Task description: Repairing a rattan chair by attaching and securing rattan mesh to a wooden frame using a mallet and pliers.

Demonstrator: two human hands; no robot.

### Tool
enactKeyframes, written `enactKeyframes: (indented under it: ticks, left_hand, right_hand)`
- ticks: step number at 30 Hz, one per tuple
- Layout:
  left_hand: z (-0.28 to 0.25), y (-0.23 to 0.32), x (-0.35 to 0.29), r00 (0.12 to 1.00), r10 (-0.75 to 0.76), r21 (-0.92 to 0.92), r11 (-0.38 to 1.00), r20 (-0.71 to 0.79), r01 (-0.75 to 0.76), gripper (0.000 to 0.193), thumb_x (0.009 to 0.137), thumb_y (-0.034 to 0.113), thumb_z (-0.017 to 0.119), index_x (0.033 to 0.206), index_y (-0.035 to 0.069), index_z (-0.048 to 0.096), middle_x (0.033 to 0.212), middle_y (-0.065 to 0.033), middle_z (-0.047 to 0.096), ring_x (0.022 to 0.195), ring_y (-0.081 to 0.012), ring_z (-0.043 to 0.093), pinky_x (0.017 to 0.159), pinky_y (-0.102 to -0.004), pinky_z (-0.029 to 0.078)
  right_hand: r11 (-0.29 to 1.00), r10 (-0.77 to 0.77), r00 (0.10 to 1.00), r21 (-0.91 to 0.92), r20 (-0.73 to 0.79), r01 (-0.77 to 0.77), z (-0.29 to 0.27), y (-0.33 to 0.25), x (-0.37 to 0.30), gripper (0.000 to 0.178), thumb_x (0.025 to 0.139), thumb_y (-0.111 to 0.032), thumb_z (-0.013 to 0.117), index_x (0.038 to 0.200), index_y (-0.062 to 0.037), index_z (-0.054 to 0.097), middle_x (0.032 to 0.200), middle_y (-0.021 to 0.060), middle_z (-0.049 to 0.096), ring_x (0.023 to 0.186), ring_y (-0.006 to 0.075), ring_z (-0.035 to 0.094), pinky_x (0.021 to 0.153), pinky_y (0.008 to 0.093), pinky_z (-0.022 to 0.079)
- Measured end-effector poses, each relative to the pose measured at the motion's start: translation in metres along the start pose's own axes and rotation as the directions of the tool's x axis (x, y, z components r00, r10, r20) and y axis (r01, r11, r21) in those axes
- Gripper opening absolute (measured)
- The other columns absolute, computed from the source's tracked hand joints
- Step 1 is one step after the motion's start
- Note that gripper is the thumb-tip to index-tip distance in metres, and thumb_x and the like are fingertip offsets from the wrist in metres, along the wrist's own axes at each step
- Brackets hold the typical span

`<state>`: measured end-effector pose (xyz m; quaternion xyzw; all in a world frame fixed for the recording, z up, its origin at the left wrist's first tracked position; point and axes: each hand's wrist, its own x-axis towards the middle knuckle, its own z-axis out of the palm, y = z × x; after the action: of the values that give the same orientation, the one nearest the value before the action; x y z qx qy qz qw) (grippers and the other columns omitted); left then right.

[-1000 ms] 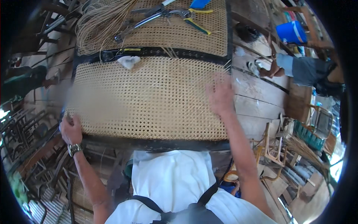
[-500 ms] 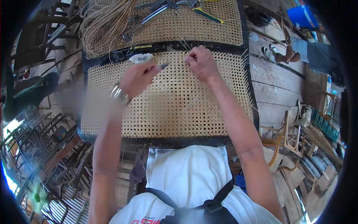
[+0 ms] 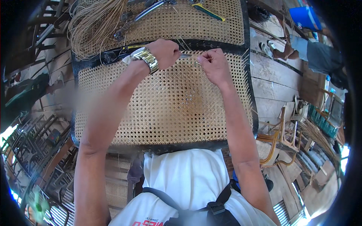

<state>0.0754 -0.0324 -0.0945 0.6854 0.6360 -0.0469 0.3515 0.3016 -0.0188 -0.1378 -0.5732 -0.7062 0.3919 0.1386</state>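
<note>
Where the left hand (image 3: pixel 164 54) works: fist closed around a small dark tool (image 3: pixel 184 55), most of it hidden in the grip; a metal watch (image 3: pixel 148 60) circles the wrist.
Right hand (image 3: pixel 217 68): fingers curled, thumb and finger drawn together just right of the tool tip; I cannot tell whether a cane strand is pinched there.
Change: over the last second, both hands have come from opposite sides of the cane panel (image 3: pixel 162 103) to its far edge, so tool and fingers now share one spot.
Tool: tip pointing right, long axis roughly left to right.
Cane panel: beneath the forearms, near side by the body, longer left to right.
Black rail (image 3: pixel 213 46): just beyond the hands.
Far panel: a loose cane bundle (image 3: pixel 94 26) lies left, yellow-and-green handle (image 3: pixel 209 12) right.
</note>
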Motion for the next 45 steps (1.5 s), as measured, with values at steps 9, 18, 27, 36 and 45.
enactKeyframes:
  ticks: [9, 18, 27, 36, 45]
  left_hand:
    - [-0.015, 0.031, 0.007, 0.991, -0.050, 0.272, 0.962, 0.123, 0.015, 0.028, 0.092, 0.028, 0.056, 0.102, 0.007, 0.073, 0.095, -0.0173, 0.073, 0.090, -0.0360, 0.071, 0.080, -0.0464, 0.056]
    - [-0.002, 0.058, 0.003, 0.999, 0.039, 0.415, 0.909, 0.035, -0.050, 0.023, 0.090, 0.020, 0.060, 0.096, 0.003, 0.075, 0.094, -0.0207, 0.073, 0.092, -0.0351, 0.072, 0.077, -0.0457, 0.058]
    - [0.012, 0.034, 0.010, 0.996, -0.076, 0.189, 0.980, 0.052, 0.065, 0.035, 0.094, 0.031, 0.056, 0.097, 0.000, 0.072, 0.096, -0.0232, 0.072, 0.094, -0.0365, 0.071, 0.081, -0.0457, 0.057]
    - [-0.032, -0.011, 0.004, 0.985, -0.074, 0.345, 0.930, -0.156, 0.124, 0.044, 0.096, 0.046, 0.051, 0.097, 0.007, 0.070, 0.095, -0.0163, 0.071, 0.089, -0.0339, 0.069, 0.080, -0.0476, 0.055]
    - [-0.043, -0.068, -0.028, 0.985, -0.101, 0.035, 0.994, -0.137, 0.107, 0.040, 0.098, 0.042, 0.054, 0.095, 0.004, 0.066, 0.084, -0.0164, 0.069, 0.075, -0.0340, 0.066, 0.072, -0.0450, 0.050]
  right_hand:
    - [0.990, 0.095, 0.994, 0.096, 0.050, -0.100, -0.008, 0.008, 0.003, 0.026, 0.079, -0.021, 0.076, 0.083, 0.0036, 0.068, 0.091, 0.0093, 0.059, 0.078, 0.0166, 0.059, 0.070, 0.0293, 0.050]
    - [1.000, 0.017, 1.000, -0.017, 0.016, -0.017, -0.005, 0.004, 0.006, 0.027, 0.077, -0.025, 0.077, 0.081, 0.0010, 0.070, 0.091, 0.0136, 0.062, 0.082, 0.0235, 0.062, 0.076, 0.0346, 0.050]
    - [0.989, -0.116, 0.993, -0.091, -0.022, 0.113, 0.005, -0.014, -0.007, 0.016, 0.079, -0.015, 0.070, 0.079, 0.0007, 0.070, 0.094, 0.0202, 0.061, 0.090, 0.0354, 0.061, 0.083, 0.0420, 0.051]
    - [0.872, -0.413, 0.910, -0.273, 0.037, 0.407, 0.001, -0.007, -0.029, 0.018, 0.089, -0.018, 0.065, 0.102, -0.0039, 0.064, 0.105, 0.0153, 0.055, 0.097, 0.0330, 0.059, 0.086, 0.0414, 0.052]
    - [0.902, -0.397, 0.918, -0.196, -0.023, 0.385, 0.027, -0.021, -0.009, 0.015, 0.092, -0.019, 0.065, 0.102, -0.0079, 0.066, 0.106, 0.0097, 0.058, 0.092, 0.0251, 0.061, 0.079, 0.0374, 0.054]
